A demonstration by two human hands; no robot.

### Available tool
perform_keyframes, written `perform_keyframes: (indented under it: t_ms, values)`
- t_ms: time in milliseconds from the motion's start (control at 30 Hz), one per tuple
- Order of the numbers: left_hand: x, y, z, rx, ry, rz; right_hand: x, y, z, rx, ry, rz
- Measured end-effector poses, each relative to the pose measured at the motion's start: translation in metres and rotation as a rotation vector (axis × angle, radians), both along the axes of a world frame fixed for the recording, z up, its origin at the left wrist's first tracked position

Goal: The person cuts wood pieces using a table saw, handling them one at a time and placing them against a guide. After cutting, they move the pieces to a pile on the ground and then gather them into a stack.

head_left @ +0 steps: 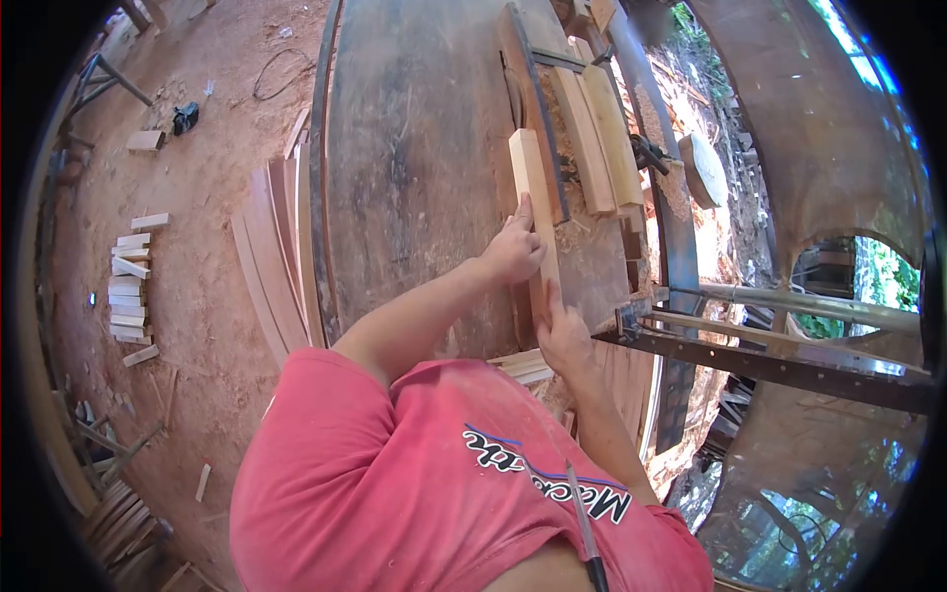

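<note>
A pale, squared wooden bar (pixel 524 163) lies lengthwise on the worn wooden workbench (pixel 414 148). My left hand (pixel 515 249) is closed on the bar around its middle, the index finger stretched along its top. Nearer my body, my right hand (pixel 566 340) grips the close end of the same bar, with one finger pointing forward along it. Beside the bar on the right runs a dark-edged wooden fence (pixel 538 113). The undersides of both hands are hidden.
Right of the fence, wooden strips (pixel 584 138) and a black clamp (pixel 646 153) sit at the bench edge. A metal frame (pixel 769 360) juts out on the right. Long boards (pixel 266 247) lean at the left. Several cut blocks (pixel 126 291) lie on the dirt floor.
</note>
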State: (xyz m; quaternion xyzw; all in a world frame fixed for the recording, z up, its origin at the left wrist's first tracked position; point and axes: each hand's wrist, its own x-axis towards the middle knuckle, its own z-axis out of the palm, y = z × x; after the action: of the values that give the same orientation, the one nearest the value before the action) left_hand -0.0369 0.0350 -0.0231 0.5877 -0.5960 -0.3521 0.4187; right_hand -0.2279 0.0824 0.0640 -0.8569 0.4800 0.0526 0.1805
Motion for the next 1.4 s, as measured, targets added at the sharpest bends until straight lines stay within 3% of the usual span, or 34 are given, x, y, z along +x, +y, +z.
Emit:
perform_keyframes:
  t_ms: [900, 1000, 1133, 1233, 1400]
  values:
    - [0.025, -0.022, 0.004, 0.02, 0.017, 0.004, 0.025, -0.025, 0.002, 0.011, 0.05, 0.022]
    - [0.03, -0.02, 0.008, 0.077, 0.138, -0.002, 0.028, -0.024, 0.006, 0.001, 0.043, 0.019]
    - [0.042, -0.022, 0.014, 0.055, 0.125, -0.032, 0.035, -0.028, 0.036, 0.108, 0.038, -0.068]
    - [0.05, -0.027, 0.027, 0.008, 0.124, -0.037, 0.036, -0.037, 0.068, -0.071, -0.103, 0.04]
    - [0.059, -0.045, 0.037, -0.075, 0.143, -0.007, 0.068, -0.06, 0.134, -0.276, -0.24, -0.022]
